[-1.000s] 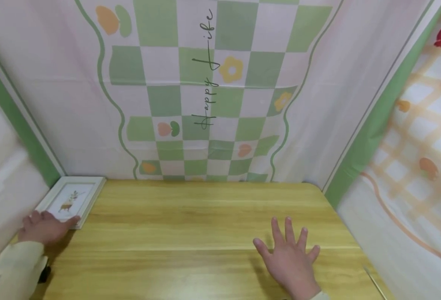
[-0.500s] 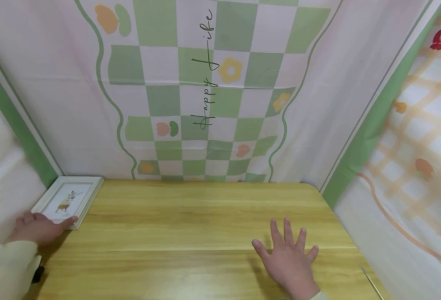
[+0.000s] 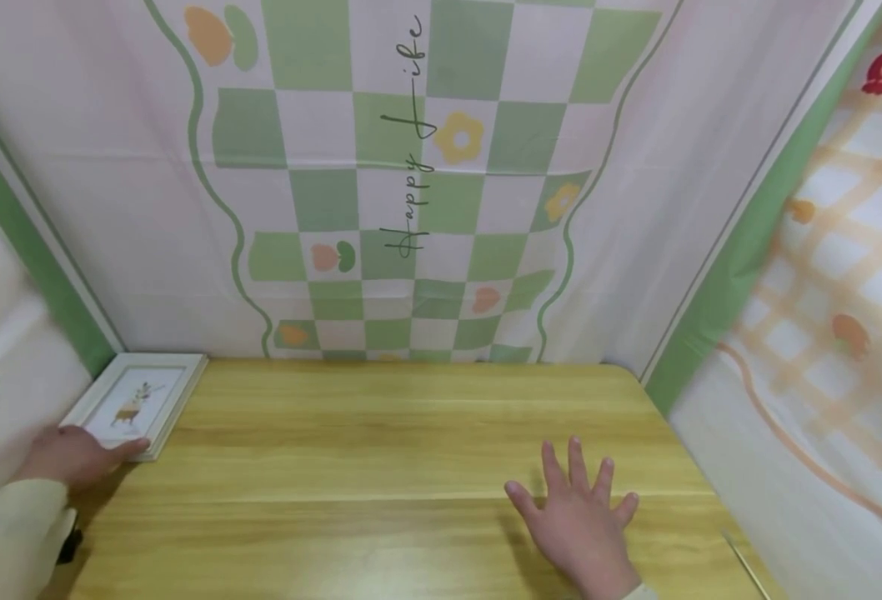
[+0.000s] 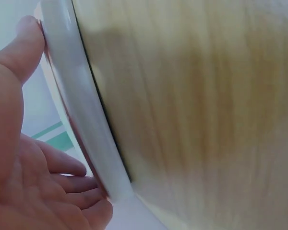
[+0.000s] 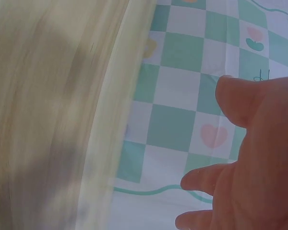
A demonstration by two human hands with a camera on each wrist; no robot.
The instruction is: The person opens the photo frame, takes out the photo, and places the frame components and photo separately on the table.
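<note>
A white picture frame point(image 3: 169, 400) lies face up in the table's far left corner. Its picture shows a small basket-like shape with sprigs. My left hand point(image 3: 73, 457) holds the frame at its near end. The thumb reaches the near right corner, while the other fingers, hidden from the head camera, curl at the left side. In the left wrist view those fingertips point(image 4: 102, 211) meet the end of the frame's pale side point(image 4: 86, 100). My right hand point(image 3: 579, 521) is spread over the right part of the table, holding nothing; a shadow falls beside it.
The wooden table point(image 3: 366, 450) ends at a checked green-and-white curtain point(image 3: 452, 200) behind. A thin pale stick point(image 3: 744, 562) lies near the right edge. Cloth walls flank both sides, the right one orange-checked point(image 3: 846, 333).
My left hand has slid slightly left, and its fingers have gone from the frame's top to its left side. The frame stays about in place. My right hand has barely moved.
</note>
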